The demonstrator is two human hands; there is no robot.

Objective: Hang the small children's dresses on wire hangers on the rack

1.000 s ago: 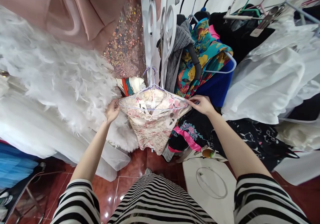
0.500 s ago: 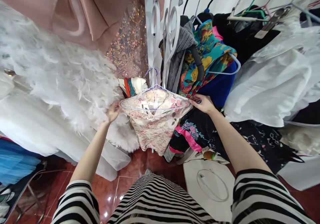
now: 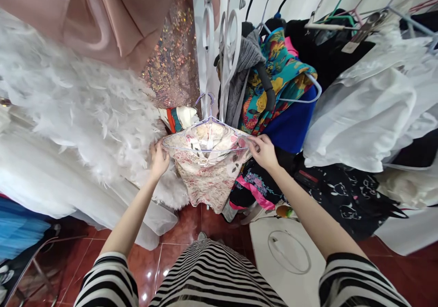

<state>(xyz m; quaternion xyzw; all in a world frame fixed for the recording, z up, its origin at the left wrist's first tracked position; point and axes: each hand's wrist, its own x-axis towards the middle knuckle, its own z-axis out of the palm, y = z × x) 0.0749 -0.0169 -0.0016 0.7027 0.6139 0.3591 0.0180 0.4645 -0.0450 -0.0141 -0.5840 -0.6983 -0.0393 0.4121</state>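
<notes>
A cream blouse (image 3: pixel 205 179) with a pink flower print hangs spread on a pale purple hanger (image 3: pixel 209 120), whose hook is up by the white scrolled metal stand. At the hanger's left end, my left hand (image 3: pixel 159 158) is closed, its fingertips at the blouse's shoulder. On the other side my right hand (image 3: pixel 265 153) pinches the right shoulder between thumb and fingers, over the hanger's tip. White feathery fabric (image 3: pixel 102 111) lies right beside my left hand. A black garment with pink trim (image 3: pixel 256 190) is below my right hand.
The white scrolled stand (image 3: pixel 204 65) rises straight ahead. A teal floral garment (image 3: pixel 277 79) and a white dress (image 3: pixel 362 120) hang at the right. Pink satin (image 3: pixel 126 10) drapes at upper left. A white surface with a coiled cable (image 3: pixel 290 261) is at lower right, above red tiles (image 3: pixel 178 247).
My right hand has shifted left and now grips slightly farther in on the blouse's shoulder. My left hand has turned more upright at the hanger's left end. The view has moved slightly.
</notes>
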